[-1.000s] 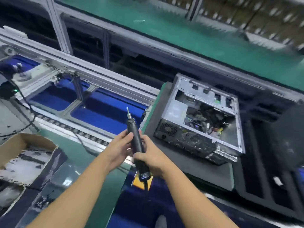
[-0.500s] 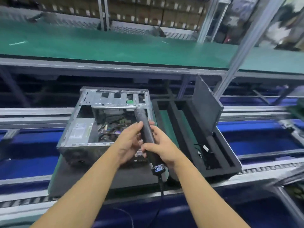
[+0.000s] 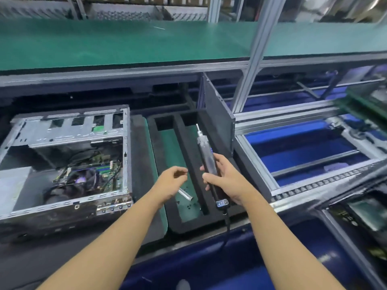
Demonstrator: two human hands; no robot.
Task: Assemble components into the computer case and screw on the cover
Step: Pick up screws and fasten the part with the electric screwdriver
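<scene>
Two hands over work area. Computer case [image 3: 69, 164] far left, open side up, well left of both hands. Left hand [image 3: 172, 182] above foam tray [image 3: 187, 147], over loose screws [image 3: 188, 205]; fingers loosely curled, thumb near fingertips; pinch on a screw cannot be told. Right hand [image 3: 225, 181] wrapped round electric screwdriver [image 3: 206, 162], long axis pointing away from person, bit at far end. Judgement: left hand nearer case; driver must swing left.
</scene>
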